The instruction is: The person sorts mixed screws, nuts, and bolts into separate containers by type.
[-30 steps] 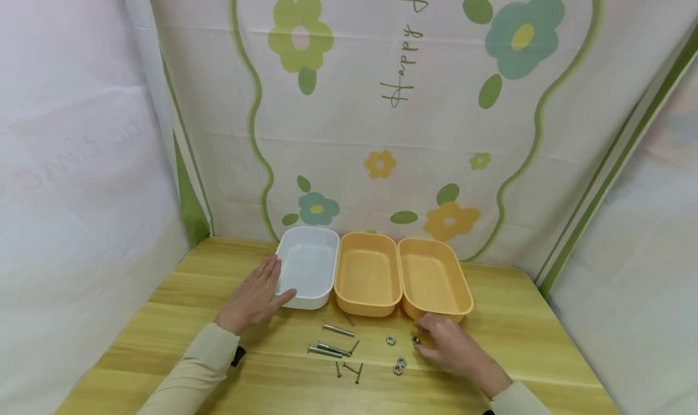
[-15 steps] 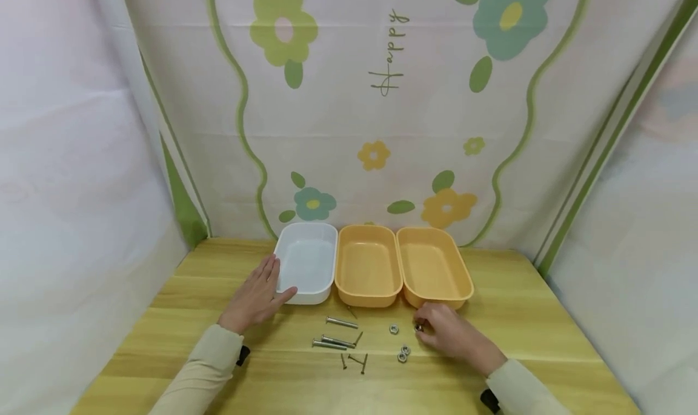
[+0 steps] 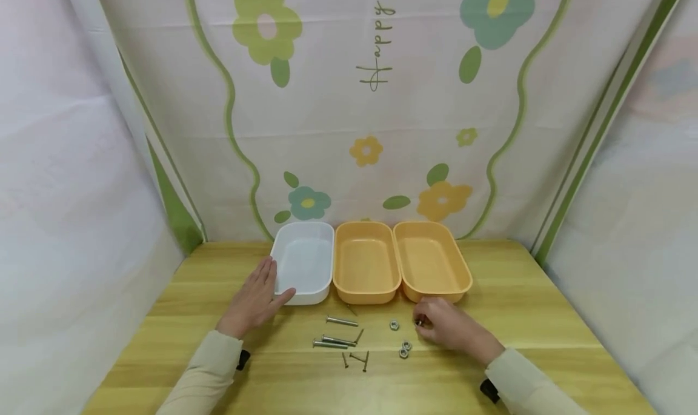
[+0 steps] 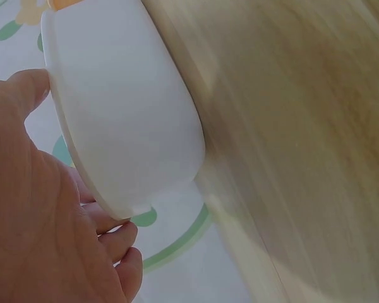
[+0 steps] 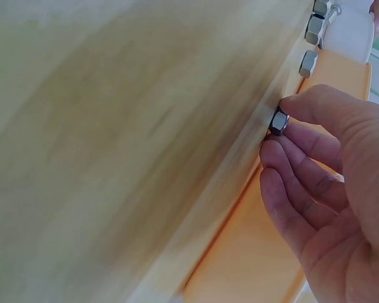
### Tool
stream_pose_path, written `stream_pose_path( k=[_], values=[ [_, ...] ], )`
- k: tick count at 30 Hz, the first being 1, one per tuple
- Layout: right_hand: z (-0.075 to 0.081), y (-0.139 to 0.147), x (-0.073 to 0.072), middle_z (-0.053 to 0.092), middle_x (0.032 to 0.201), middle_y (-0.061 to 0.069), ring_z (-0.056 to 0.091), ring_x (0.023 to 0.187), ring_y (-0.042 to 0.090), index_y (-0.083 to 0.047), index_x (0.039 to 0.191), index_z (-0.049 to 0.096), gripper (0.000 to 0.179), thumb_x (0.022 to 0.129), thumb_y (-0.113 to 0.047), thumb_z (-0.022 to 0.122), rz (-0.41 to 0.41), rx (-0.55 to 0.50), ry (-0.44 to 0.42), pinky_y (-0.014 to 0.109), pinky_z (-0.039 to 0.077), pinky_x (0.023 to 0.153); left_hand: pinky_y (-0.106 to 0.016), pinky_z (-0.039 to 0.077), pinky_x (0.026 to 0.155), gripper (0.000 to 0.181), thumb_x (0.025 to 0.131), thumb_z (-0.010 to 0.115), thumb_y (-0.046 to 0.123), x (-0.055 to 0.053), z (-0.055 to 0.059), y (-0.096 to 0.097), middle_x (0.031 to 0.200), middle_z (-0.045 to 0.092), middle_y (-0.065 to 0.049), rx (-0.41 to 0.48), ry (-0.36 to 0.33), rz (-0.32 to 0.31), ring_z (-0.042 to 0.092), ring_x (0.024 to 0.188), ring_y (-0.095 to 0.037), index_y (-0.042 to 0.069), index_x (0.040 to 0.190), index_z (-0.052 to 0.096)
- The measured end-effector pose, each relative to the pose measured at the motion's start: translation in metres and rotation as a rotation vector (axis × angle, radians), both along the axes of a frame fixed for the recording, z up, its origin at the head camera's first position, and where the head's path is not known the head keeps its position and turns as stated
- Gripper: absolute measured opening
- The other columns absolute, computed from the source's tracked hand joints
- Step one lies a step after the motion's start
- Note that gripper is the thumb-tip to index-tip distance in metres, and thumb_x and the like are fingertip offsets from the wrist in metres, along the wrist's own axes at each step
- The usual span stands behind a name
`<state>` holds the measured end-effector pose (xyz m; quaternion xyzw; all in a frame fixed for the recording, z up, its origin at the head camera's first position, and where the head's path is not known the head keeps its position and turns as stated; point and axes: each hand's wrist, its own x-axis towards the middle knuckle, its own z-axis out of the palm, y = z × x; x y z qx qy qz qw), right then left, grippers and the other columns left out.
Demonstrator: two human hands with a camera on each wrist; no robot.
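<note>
At the near-left corner of a white plastic bin [image 3: 303, 263], my left hand [image 3: 252, 300] rests with its thumb and fingers spread along the rim. The left wrist view shows the thumb [image 4: 30, 88] against that rim and the fingers past its end. My right hand [image 3: 449, 325] pinches a hex nut [image 5: 278, 121] between thumb and fingertips, low by the table in front of the right yellow bin [image 3: 433, 260]. To its left lie a single nut [image 3: 394, 325] and a touching pair of nuts [image 3: 405, 349].
A second yellow bin [image 3: 367, 263] stands between the white bin and the right one, all three side by side. Long bolts [image 3: 338, 341] and several thin screws [image 3: 358, 358] lie on the wooden table [image 3: 294, 385]. A flowered cloth [image 3: 327, 100] hangs behind.
My right thumb and fingers have come together on the nut, which was resting by the fingertips. The head view has shifted a little. My left hand keeps its place on the white bin.
</note>
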<state>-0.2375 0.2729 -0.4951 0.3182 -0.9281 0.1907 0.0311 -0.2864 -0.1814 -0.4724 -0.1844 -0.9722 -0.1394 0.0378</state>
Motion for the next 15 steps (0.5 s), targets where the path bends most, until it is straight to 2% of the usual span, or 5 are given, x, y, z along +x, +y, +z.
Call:
stream_pose_path(
  k=[9, 15],
  values=[
    [-0.0007, -0.0043, 0.0009, 0.063, 0.083, -0.01, 0.052, 0.073, -0.002, -0.016, 0.089, 0.073, 0.009, 0.087, -0.011, 0.08, -0.021, 0.021, -0.006, 0.016, 0.048, 0.063, -0.062, 0.025, 0.129, 0.091, 0.108, 0.05, 0.053, 0.0049, 0.0007, -0.0015, 0.169, 0.021, -0.036, 0.007, 0.019, -0.004, 0.019, 0.16, -0.051, -0.019, 0.158, 0.024],
    [0.0052, -0.0041, 0.0004, 0.061, 0.079, -0.011, 0.052, 0.071, -0.003, -0.017, 0.085, 0.07, 0.012, 0.083, -0.01, 0.079, -0.016, 0.028, 0.012, 0.016, 0.047, 0.062, -0.063, 0.025, 0.129, 0.09, 0.108, 0.051, 0.051, 0.0044, 0.0012, 0.0022, 0.169, 0.02, -0.037, 0.012, 0.022, -0.012, 0.02, 0.16, -0.052, -0.02, 0.158, 0.024]
  ],
)
